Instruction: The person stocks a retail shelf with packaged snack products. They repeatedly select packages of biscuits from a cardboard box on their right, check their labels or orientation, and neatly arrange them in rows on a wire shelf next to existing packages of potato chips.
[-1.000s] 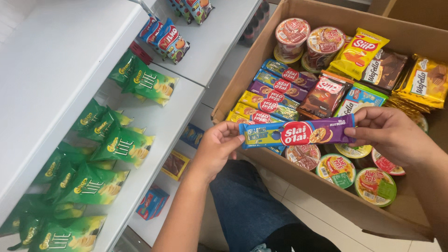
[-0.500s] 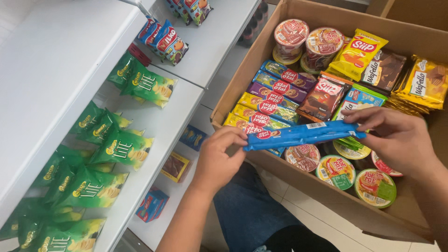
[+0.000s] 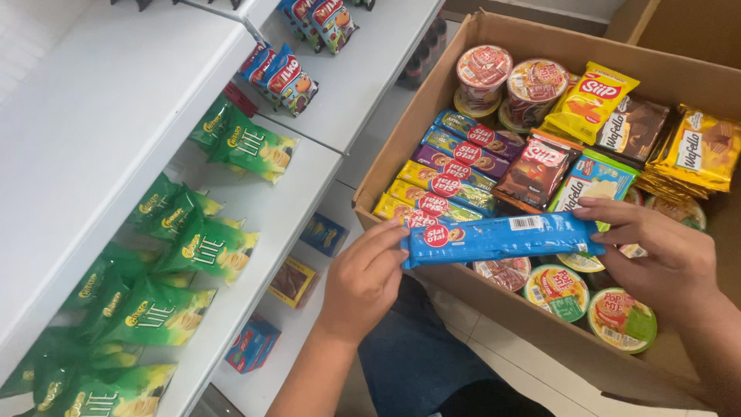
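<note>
Your left hand (image 3: pixel 361 279) pinches the near end of a long blue packet (image 3: pixel 500 237), thumb under and fingers (image 3: pixel 386 235) laid over the top, closed on it rather than spread. Your right hand (image 3: pixel 665 257) grips the far end the same way, fingers curled round the wrapper (the thumb is hidden behind it). The packet lies level between the two hands, just above the near wall of the cardboard box (image 3: pixel 540 324) and clear of what sits inside.

Take the box as your landmark. Inside it, along the left wall, long biscuit packets (image 3: pixel 455 174) lie stacked side by side in yellow, purple and blue. At the far wall stand two round cups with red lids (image 3: pixel 505 76), and beside them a yellow snack bag (image 3: pixel 590 100). Toward the right wall lie brown and gold wafer packs (image 3: pixel 698 150). At the near wall, under the blue packet, sit small round tubs with green and red lids (image 3: pixel 557 291).

Left of the box runs a white shelf (image 3: pixel 100 131). Green bags of crisps (image 3: pixel 193 247) fill the tier below its top, and blue snack bags (image 3: pixel 289 77) stand on the tier farther back.
</note>
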